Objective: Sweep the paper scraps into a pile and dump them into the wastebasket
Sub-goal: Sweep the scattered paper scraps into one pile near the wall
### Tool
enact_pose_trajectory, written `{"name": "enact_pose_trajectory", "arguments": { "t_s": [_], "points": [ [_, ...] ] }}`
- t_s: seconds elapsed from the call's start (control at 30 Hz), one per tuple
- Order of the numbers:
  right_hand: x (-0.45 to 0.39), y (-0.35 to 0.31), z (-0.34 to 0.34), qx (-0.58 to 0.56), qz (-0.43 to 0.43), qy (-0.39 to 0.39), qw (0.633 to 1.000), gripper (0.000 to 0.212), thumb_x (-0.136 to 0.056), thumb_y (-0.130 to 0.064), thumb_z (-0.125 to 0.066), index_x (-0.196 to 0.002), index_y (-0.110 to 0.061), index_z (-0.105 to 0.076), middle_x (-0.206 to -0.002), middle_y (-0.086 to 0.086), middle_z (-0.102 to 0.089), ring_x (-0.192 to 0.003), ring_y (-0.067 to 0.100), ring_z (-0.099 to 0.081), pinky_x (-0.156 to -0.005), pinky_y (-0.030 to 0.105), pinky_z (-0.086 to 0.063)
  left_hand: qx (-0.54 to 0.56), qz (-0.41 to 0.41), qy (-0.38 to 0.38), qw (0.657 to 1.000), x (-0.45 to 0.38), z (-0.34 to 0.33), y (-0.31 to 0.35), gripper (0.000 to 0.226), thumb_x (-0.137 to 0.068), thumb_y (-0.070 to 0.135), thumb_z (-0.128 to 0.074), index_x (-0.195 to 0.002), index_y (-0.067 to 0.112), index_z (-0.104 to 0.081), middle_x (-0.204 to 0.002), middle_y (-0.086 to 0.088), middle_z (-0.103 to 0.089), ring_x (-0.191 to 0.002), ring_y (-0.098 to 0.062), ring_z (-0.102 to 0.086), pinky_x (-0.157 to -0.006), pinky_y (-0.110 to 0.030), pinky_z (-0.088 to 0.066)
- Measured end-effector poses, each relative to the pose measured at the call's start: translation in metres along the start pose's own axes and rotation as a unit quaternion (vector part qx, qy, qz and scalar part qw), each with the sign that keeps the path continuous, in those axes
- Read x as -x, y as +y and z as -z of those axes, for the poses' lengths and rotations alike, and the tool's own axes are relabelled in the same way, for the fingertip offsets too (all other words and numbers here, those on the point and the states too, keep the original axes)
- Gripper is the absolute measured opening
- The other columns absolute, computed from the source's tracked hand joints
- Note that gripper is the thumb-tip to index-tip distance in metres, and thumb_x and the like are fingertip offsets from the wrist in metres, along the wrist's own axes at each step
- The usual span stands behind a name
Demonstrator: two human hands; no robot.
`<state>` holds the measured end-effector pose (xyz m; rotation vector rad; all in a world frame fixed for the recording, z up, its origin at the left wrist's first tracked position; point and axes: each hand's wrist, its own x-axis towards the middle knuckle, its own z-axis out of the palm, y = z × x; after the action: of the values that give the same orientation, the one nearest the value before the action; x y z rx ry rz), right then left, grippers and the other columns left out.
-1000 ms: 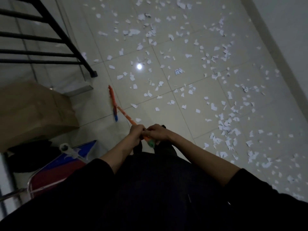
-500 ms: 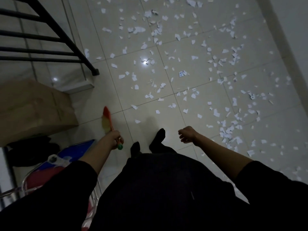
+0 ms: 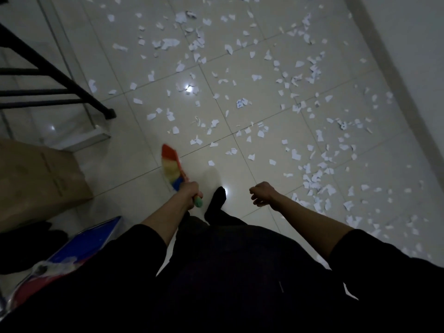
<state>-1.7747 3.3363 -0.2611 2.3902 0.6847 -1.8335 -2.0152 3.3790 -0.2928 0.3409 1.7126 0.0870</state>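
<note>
White paper scraps (image 3: pixel 312 174) lie scattered over the pale tiled floor, thickest to my right and ahead. My left hand (image 3: pixel 191 194) grips the handle of a broom (image 3: pixel 171 167) with red, yellow and blue bristles; its head points forward and up off the floor, left of my feet. My right hand (image 3: pixel 262 193) hangs over the floor to the right, fingers curled, holding nothing. No wastebasket is in view.
A black stair railing (image 3: pixel 60 78) and a step stand at the left. A brown cardboard box (image 3: pixel 40 179) sits below it, with a red and blue chair (image 3: pixel 79 246) at lower left. A white wall (image 3: pixel 413 44) borders the right side.
Both hands held the broom a second ago. My right hand let go and moved right. My left hand swung the broom to the left and lifted its head.
</note>
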Motion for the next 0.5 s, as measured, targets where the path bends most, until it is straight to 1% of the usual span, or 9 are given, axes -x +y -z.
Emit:
{"name": "enact_pose_trajectory", "arguments": {
  "t_s": [0.07, 0.17, 0.2, 0.27, 0.33, 0.37, 0.43, 0.5],
  "points": [
    [-0.002, 0.002, 0.007, -0.007, 0.003, 0.01, 1.0, 0.029, -0.094, -0.012, -0.048, -0.11, 0.009, -0.059, -0.084, 0.013, -0.063, -0.064, 0.022, -0.062, -0.054, 0.026, -0.051, 0.011, -0.007, -0.028, 1.0, -0.002, -0.026, 0.014, 0.035, -0.086, -0.009, -0.033, -0.116, 0.0, -0.05, -0.068, -0.006, -0.043, -0.049, -0.017, -0.038, -0.035, -0.015, -0.032],
    [-0.003, 0.013, 0.014, -0.006, 0.001, 0.021, 1.0, 0.028, -0.094, -0.012, -0.047, -0.111, 0.008, -0.059, -0.091, 0.016, -0.064, -0.064, 0.022, -0.062, -0.054, 0.026, -0.051, 0.022, -0.017, -0.078, 0.997, 0.004, -0.06, 0.032, 0.023, -0.089, -0.005, -0.033, -0.108, 0.0, -0.045, -0.072, -0.005, -0.042, -0.049, -0.015, -0.036, -0.034, -0.014, -0.031],
    [-0.004, 0.018, 0.017, -0.006, -0.003, 0.023, 1.0, 0.028, -0.094, -0.012, -0.047, -0.111, 0.008, -0.059, -0.09, 0.016, -0.064, -0.064, 0.022, -0.062, -0.055, 0.026, -0.052, 0.037, -0.018, -0.098, 0.994, 0.006, -0.069, 0.038, 0.018, -0.091, -0.006, -0.032, -0.101, -0.001, -0.045, -0.072, -0.005, -0.042, -0.049, -0.013, -0.036, -0.033, -0.013, -0.031],
    [-0.003, 0.029, 0.024, -0.008, -0.015, 0.029, 0.999, 0.028, -0.094, -0.013, -0.048, -0.111, 0.008, -0.059, -0.084, 0.013, -0.063, -0.064, 0.022, -0.062, -0.055, 0.026, -0.051, 0.074, -0.013, -0.121, 0.99, 0.011, -0.084, 0.049, 0.017, -0.092, -0.007, -0.029, -0.089, -0.001, -0.044, -0.072, -0.008, -0.042, -0.042, -0.01, -0.037, -0.033, -0.011, -0.028],
    [-0.003, 0.039, 0.033, -0.015, -0.027, 0.035, 0.999, 0.029, -0.094, -0.012, -0.048, -0.111, 0.009, -0.059, -0.08, 0.012, -0.062, -0.063, 0.022, -0.061, -0.054, 0.026, -0.05, 0.112, -0.001, -0.146, 0.983, 0.014, -0.094, 0.058, 0.017, -0.092, -0.009, -0.029, -0.086, -0.002, -0.044, -0.072, -0.011, -0.043, -0.03, -0.008, -0.038, -0.033, -0.01, -0.026],
    [-0.003, 0.042, 0.038, -0.019, -0.031, 0.04, 0.999, 0.029, -0.094, -0.011, -0.048, -0.111, 0.01, -0.058, -0.078, 0.012, -0.061, -0.062, 0.022, -0.061, -0.054, 0.026, -0.05, 0.12, 0.007, -0.162, 0.979, 0.018, -0.097, 0.062, 0.016, -0.091, -0.009, -0.031, -0.086, -0.002, -0.045, -0.072, -0.012, -0.044, -0.027, -0.008, -0.037, -0.033, -0.009, -0.026],
    [-0.004, 0.047, 0.047, -0.029, -0.04, 0.051, 0.998, 0.03, -0.094, -0.01, -0.049, -0.111, 0.012, -0.058, -0.077, 0.012, -0.06, -0.06, 0.022, -0.06, -0.052, 0.026, -0.049, 0.131, 0.021, -0.193, 0.972, 0.026, -0.099, 0.07, 0.013, -0.093, -0.006, -0.037, -0.088, -0.003, -0.048, -0.071, -0.014, -0.047, -0.027, -0.008, -0.036, -0.031, -0.01, -0.026],
    [-0.005, 0.048, 0.054, -0.038, -0.046, 0.06, 0.996, 0.029, -0.093, -0.009, -0.049, -0.11, 0.013, -0.057, -0.077, 0.013, -0.06, -0.059, 0.022, -0.059, -0.052, 0.026, -0.048, 0.126, 0.009, -0.216, 0.968, 0.034, -0.098, 0.076, 0.008, -0.094, 0.004, -0.05, -0.094, -0.003, -0.052, -0.071, -0.013, -0.05, -0.032, -0.007, -0.036, -0.032, -0.011, -0.027]
  ]
}}
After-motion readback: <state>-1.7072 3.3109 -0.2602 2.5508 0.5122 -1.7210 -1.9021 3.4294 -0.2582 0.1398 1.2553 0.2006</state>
